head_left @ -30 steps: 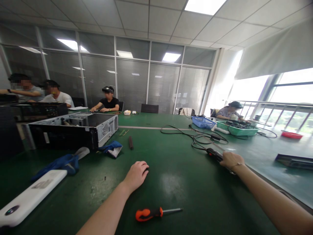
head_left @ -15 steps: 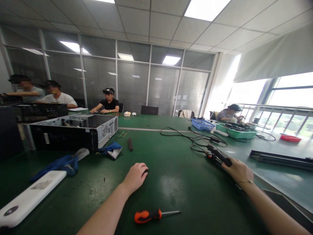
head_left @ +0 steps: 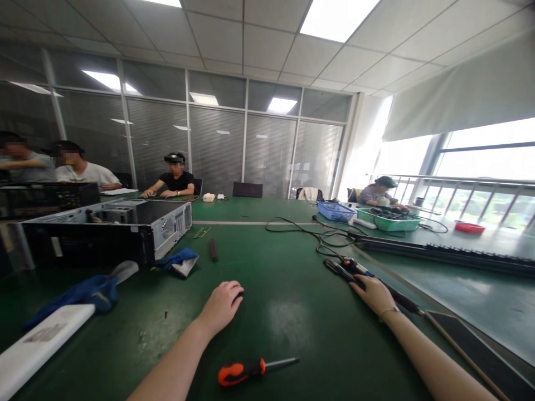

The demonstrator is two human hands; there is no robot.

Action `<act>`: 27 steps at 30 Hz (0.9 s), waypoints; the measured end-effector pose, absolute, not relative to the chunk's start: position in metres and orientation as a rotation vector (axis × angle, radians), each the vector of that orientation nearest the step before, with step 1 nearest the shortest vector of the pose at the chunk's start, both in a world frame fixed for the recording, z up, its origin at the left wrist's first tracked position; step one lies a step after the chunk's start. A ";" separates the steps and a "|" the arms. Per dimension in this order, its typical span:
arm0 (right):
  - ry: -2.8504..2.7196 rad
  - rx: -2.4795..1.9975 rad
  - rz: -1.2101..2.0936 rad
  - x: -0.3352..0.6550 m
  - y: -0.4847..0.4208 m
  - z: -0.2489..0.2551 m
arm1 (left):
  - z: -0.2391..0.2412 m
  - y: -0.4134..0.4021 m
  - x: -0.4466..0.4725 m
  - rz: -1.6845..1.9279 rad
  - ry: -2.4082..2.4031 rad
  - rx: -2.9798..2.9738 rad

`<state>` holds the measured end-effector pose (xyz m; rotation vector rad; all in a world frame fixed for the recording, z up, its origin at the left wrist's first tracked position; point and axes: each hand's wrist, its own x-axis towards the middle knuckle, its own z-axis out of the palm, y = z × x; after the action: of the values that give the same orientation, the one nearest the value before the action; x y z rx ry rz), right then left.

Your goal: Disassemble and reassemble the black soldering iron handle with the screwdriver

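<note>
My left hand rests on the table with its fingers curled. A small dark bit shows at its fingertips, too hidden to name. On the right, my right hand is closed around a long black tool, which lies low over the table. Beside that tool are another dark rod and a slim blue-and-metal piece. In front of me, between my forearms, lies a screwdriver with an orange and black handle, its shaft pointing right.
An opened computer case stands at the left, with blue gloves and a white bar-shaped device nearer. Black cables run towards blue and green baskets. A dark flat panel lies right. Several people sit around.
My right hand has brought the black tool nearer and set it lower, beside the rod. The view has turned slightly right. My left hand keeps its place on the table.
</note>
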<state>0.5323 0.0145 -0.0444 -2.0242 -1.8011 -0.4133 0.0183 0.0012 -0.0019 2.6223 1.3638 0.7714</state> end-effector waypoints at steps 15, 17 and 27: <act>-1.724 -2.021 -0.505 0.530 0.011 -0.047 | -0.002 -0.001 0.018 0.764 1.363 2.605; -1.641 -2.071 -0.509 0.528 0.010 -0.043 | -0.003 -0.001 0.018 0.764 1.364 2.614; -1.342 -2.335 0.012 0.556 0.004 -0.026 | 0.000 -0.002 0.018 0.759 1.375 2.615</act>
<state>0.5563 0.0039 -0.0264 -2.3348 -1.3421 0.0119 0.0178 -0.0016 0.0001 2.6149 1.3746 0.7586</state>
